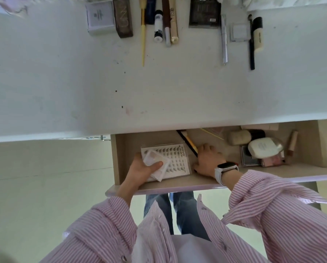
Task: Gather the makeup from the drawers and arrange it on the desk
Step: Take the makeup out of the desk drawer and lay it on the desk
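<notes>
Nearest, the left hand (pixel 141 170) reaches into the open drawer (pixel 178 182) at its near left corner and grips a small clear case (pixel 155 164), thumb curled over its top, with a lash tray (pixel 175 158) lying flat under it. The right hand (pixel 206 162), a white watch (pixel 224 170) on its wrist, lies beside the tray's right edge with fingers curled down against the drawer floor by a black-and-yellow brush (pixel 189 143); whether it pinches anything cannot be told.

At the drawer's right end lie a white compact (pixel 263 148), a beige bottle (pixel 238 137), a pink tube (pixel 292 143) and a pink palette (pixel 272 160), crowded together.

Beyond, along the far edge of the white surface (pixel 102 82), makeup lies in a row: a white box (pixel 100 18) touching a brown palette (pixel 124 19), a yellow brush (pixel 143 35), a white tube (pixel 158 25), a gold-capped tube (pixel 174 29), a dark palette (pixel 205 14), a silver pencil (pixel 224 38), a square compact (pixel 239 32) and a cream bottle (pixel 258 35).
</notes>
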A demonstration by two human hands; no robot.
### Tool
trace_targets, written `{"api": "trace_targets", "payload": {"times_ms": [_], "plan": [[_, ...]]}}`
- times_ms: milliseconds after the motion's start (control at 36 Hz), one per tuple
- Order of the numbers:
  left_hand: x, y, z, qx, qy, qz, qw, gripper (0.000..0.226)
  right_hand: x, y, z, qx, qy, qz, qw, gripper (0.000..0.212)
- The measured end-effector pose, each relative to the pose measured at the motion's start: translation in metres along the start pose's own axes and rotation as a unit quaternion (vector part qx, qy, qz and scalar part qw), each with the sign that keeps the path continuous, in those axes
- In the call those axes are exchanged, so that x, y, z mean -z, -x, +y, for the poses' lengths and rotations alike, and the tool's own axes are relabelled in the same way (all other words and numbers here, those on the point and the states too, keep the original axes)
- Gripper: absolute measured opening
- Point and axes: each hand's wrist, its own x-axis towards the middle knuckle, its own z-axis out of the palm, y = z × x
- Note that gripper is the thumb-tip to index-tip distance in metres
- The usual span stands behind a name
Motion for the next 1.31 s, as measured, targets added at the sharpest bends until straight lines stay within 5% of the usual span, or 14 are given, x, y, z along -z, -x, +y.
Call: {"api": "trace_targets", "payload": {"times_ms": [194,917,1306], "plan": [[0.023,0.002,0.004,-0.025,-0.045,0.058,0.997,0.058,0.001,0.0,0.0,0.027,0.016,-0.026,0.999,0.029],[0.028,0.043,-0.008,-0.019,-0.008,0.131,0.991,0.062,0.018,0.02,0.017,0.089,0.013,-0.124,0.988,0.03],[0.076,0.097,0.012,-0.145,0.079,0.117,0.979,0.042,0.088,0.081,-0.002,0.212,-0.132,0.081,0.965,0.007]]}}
